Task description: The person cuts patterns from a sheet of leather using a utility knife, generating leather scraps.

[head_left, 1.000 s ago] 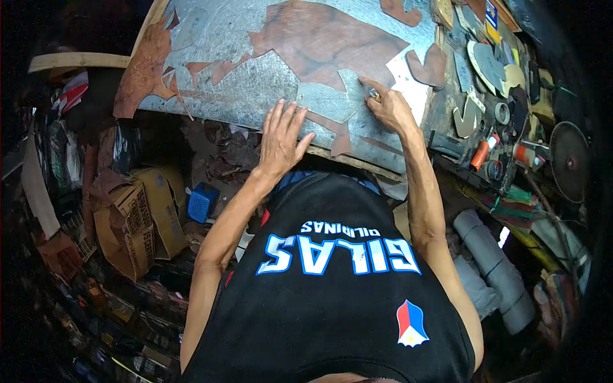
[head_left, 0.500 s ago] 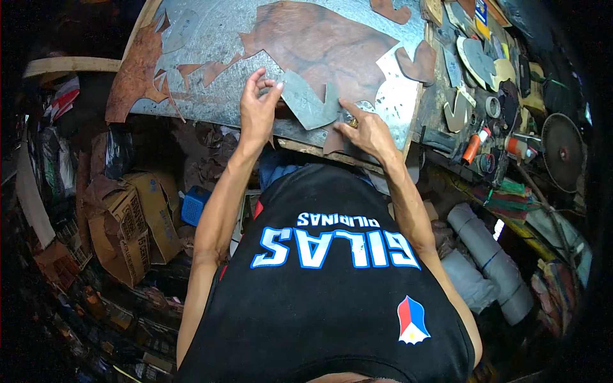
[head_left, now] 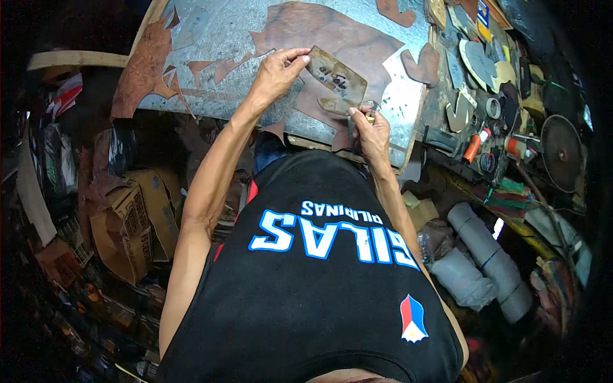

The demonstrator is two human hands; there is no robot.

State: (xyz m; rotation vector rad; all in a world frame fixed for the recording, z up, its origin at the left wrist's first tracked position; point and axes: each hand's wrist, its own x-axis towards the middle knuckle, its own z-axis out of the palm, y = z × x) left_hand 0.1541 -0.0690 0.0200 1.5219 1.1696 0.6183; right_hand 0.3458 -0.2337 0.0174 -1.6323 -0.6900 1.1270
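A flat pattern template (head_left: 338, 78) with handwritten dark marks and a notch is raised above the sheet-metal tabletop (head_left: 220, 96). Its upper left corner is pinched by my left hand (head_left: 279, 73), thumb and fingers closed. At the lower right corner my right hand (head_left: 373, 131) grips the edge between thumb and fingers. A small brass-coloured object (head_left: 370, 119) also sits in the right hand; its kind is partly hidden by the fingers. Beneath the template lies a large piece of brown leather (head_left: 290, 27) with cut edges.
Leather scraps (head_left: 143, 73) lie at the table's left. On the right, a wooden bench (head_left: 440, 105) bears several templates, a tape roll (head_left: 493, 107), an orange-bodied tool (head_left: 472, 148) and a round disc (head_left: 562, 153). A cardboard box (head_left: 131, 223) stands low at the left.
The template has been lifted off the leather and turned over, so its marked face shows. My left hand moved up and right to its corner; my right hand now pinches the other end.
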